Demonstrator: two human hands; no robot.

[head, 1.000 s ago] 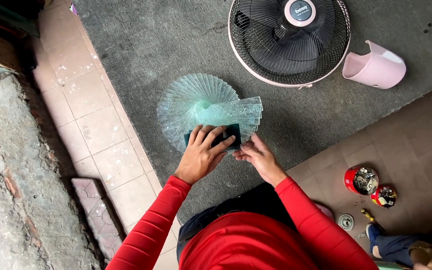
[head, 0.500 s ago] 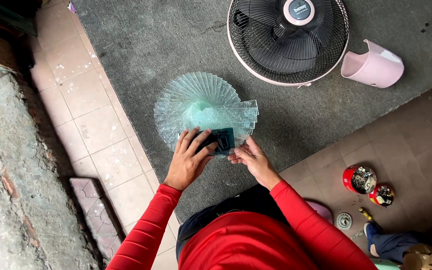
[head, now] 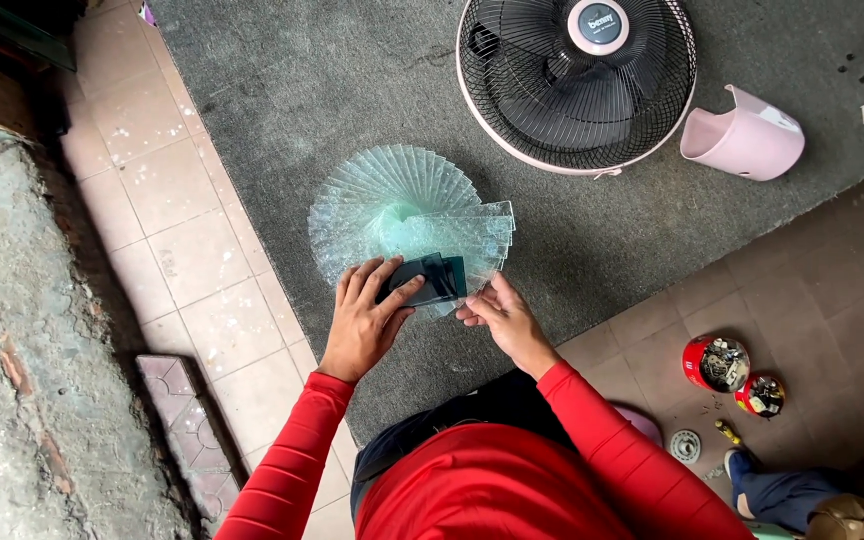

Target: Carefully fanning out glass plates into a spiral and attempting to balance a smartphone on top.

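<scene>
A fan of several clear greenish glass strips (head: 392, 205) lies spread in a spiral on the grey carpet (head: 282, 90). My left hand (head: 364, 320) presses on the near ends of the strips, fingers over a dark piece (head: 434, 278) at the pivot. My right hand (head: 500, 318) pinches the edge of the lowest strips beside it. Both arms wear red sleeves.
A pink-rimmed electric fan (head: 577, 80) lies face up at the top, with a pink plastic cover (head: 744, 135) to its right. Two red tins (head: 717, 363) of small parts sit on brown tiles at right. A rough concrete wall (head: 12, 350) runs along the left.
The stack of glass strips is spread a little wider. My left hand has shifted slightly, fingers now over the dark piece; my right hand stays at the strips' edge.
</scene>
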